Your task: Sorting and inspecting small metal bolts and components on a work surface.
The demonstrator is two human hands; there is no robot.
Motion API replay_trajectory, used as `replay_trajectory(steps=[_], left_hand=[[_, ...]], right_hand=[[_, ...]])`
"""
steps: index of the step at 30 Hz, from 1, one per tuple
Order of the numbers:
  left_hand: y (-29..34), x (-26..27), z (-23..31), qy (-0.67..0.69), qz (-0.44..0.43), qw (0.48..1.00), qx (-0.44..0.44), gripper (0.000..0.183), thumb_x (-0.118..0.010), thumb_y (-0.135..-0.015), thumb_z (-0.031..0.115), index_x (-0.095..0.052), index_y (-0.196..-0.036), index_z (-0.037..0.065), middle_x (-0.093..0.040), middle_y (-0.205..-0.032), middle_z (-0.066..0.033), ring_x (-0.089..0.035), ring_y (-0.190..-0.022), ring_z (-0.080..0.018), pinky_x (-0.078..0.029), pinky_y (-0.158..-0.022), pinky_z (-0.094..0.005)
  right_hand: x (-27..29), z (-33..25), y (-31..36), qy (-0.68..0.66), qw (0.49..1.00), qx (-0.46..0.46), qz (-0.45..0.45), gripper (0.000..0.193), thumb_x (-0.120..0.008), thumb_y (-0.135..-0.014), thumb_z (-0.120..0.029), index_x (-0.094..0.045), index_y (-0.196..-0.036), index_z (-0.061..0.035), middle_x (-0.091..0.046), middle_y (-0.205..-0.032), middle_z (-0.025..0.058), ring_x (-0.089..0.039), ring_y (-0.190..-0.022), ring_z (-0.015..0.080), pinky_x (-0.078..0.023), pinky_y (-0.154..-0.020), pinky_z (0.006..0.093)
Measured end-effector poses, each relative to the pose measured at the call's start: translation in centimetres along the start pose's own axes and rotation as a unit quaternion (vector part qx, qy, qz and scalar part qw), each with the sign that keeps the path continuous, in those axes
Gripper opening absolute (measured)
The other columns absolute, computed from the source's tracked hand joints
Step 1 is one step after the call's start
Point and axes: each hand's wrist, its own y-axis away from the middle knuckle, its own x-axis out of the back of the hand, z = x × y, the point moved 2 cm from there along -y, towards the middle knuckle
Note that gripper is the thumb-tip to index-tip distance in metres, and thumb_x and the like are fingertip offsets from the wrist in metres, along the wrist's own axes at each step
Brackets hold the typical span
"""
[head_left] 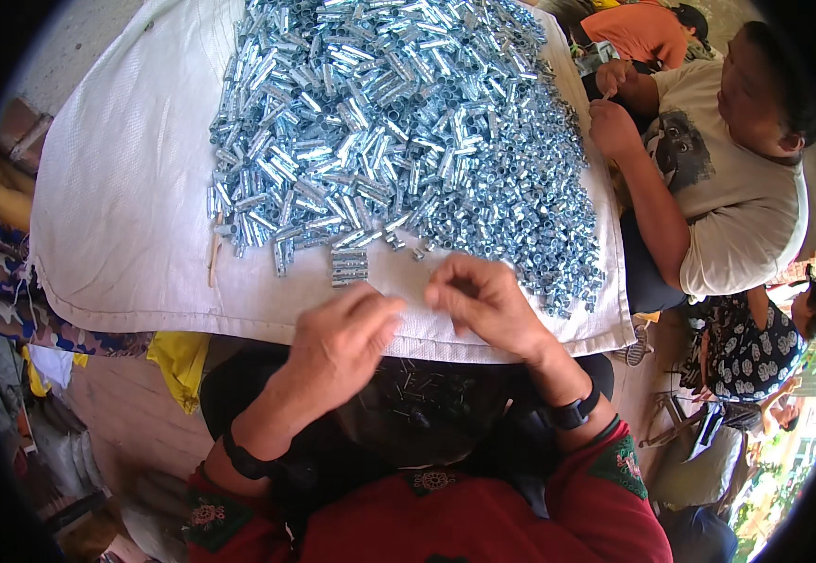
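Over the table's near edge, my left hand has its fingers bent together, pointing right. My right hand faces it, thumb and forefinger curled toward each other. A small gap parts the two hands. Whatever either may pinch is too small or hidden to make out. Just beyond my left hand lies a neat row of several slotted metal sleeves. Behind it spreads a big heap of shiny long metal sleeves, with short metal rings heaped on its right side.
A white woven cloth covers the table. In my lap sits a dark basin with dark screw-like pieces. At the right, a person in a light T-shirt works with both hands raised. Yellow cloth hangs at the left.
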Motion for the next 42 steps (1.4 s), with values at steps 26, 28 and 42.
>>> replay_trajectory(steps=[26,28,42], left_hand=[[-0.7,1.2,-0.9,-0.313,0.117,0.942,-0.034,0.022,-0.067,-0.07,0.005,-0.052,-0.086,0.001,-0.053,-0.097,-0.0117,-0.053,-0.087,-0.0307,-0.044,-0.069,-0.0398],[-0.4,0.6,-1.3,-0.259,0.125,0.957,-0.035,0.021,-0.067,-0.072,0.006,-0.051,-0.086,0.002,-0.054,-0.094,-0.0119,-0.054,-0.081,-0.0295,-0.045,-0.066,-0.0385],[-0.4,-1.1,-1.7,0.455,0.073,0.864,0.201,0.016,-0.055,-0.09,0.013,-0.056,-0.098,0.0,-0.056,-0.075,-0.0027,-0.053,-0.06,-0.0061,-0.042,-0.051,-0.0188]], right_hand=[[-1.3,1.0,0.0,-0.038,0.994,0.037,0.096,0.009,-0.058,-0.082,-0.002,-0.055,-0.09,0.0005,-0.061,-0.081,0.007,-0.063,-0.071,0.0126,-0.048,-0.055,0.0242],[-1.2,0.9,0.2,-0.09,0.993,0.027,0.07,0.011,-0.058,-0.082,-0.001,-0.056,-0.093,0.0,-0.06,-0.079,0.0051,-0.063,-0.07,0.0122,-0.046,-0.053,0.0218],[-2.1,0.9,0.4,-0.307,0.951,0.004,0.015,0.012,-0.059,-0.087,-0.01,-0.057,-0.094,-0.0006,-0.062,-0.08,0.0077,-0.061,-0.059,0.0128,-0.045,-0.045,0.0209]])
